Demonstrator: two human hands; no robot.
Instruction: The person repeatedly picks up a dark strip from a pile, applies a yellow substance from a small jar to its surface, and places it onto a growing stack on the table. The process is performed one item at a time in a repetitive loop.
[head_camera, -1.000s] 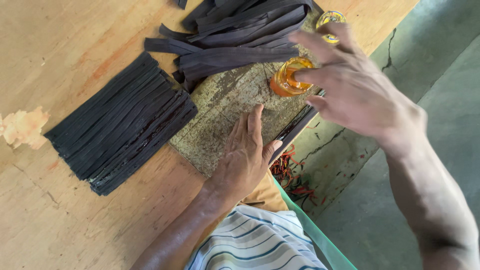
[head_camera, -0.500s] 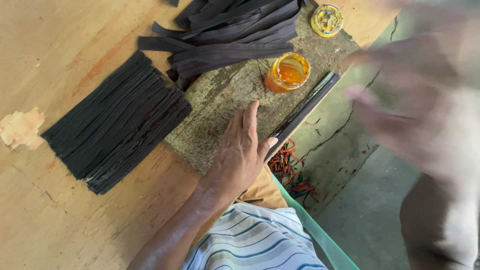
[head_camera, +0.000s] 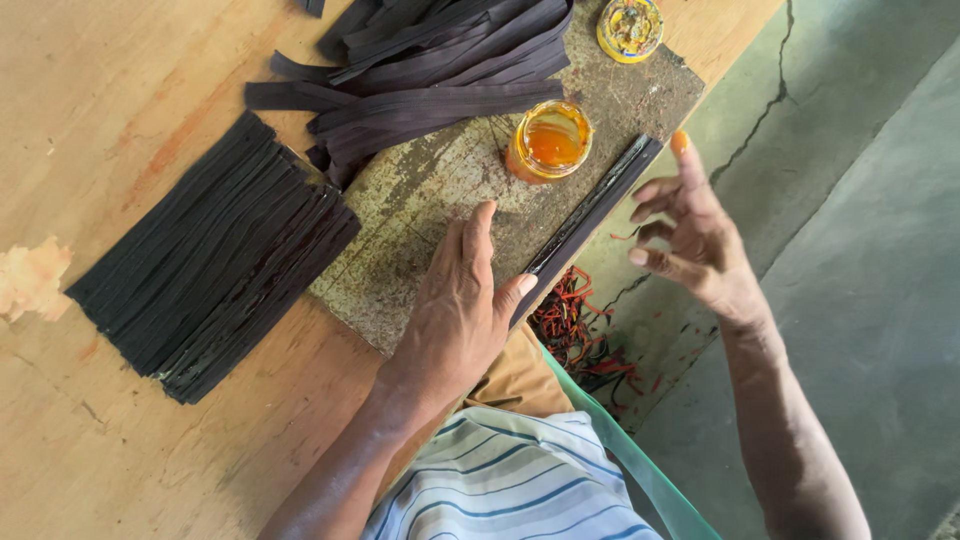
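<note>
My left hand (head_camera: 456, 305) lies flat on a worn stone slab (head_camera: 420, 220), its thumb touching the near end of a long dark strip (head_camera: 592, 215) that runs along the slab's edge. My right hand (head_camera: 690, 235) hovers just beyond that strip, fingers spread, holding nothing; its fingertip is smeared with orange paste. An open glass jar of orange paste (head_camera: 549, 142) stands on the slab beside the strip.
A neat row of dark strips (head_camera: 210, 265) lies on the wooden table (head_camera: 110, 90) to the left. A loose pile of dark strips (head_camera: 430, 60) lies at the top. The jar's yellow lid (head_camera: 629, 27) rests at the slab's far corner. Red scraps (head_camera: 575, 330) litter the concrete floor.
My right hand has left the jar, swept out to the right, and now hovers near the strip's far end with orange on a fingertip. My left hand has stayed put.
</note>
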